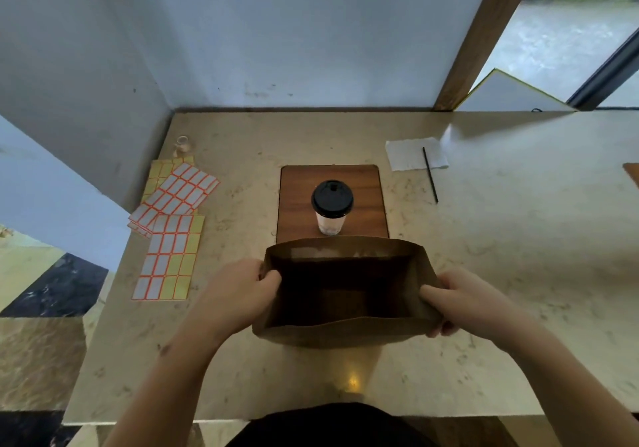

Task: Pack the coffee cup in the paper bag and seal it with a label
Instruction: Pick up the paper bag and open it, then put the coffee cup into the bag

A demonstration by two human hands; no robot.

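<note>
A brown paper bag (345,334) stands with its mouth spread wide on the beige counter, and nothing lies inside it. My left hand (238,294) grips the bag's left rim, thumb inside. My right hand (463,299) grips the right rim the same way. Just beyond the bag, a white coffee cup (331,209) with a black lid stands upright on a wooden board (297,197). Sheets of white labels with orange borders (173,225) lie on the counter to the left.
A white napkin (408,154) with a thin black straw (430,175) across it lies at the back right. A small clear roll of tape (182,144) sits near the back left corner. Walls close the back and left. The counter's front edge is near my body.
</note>
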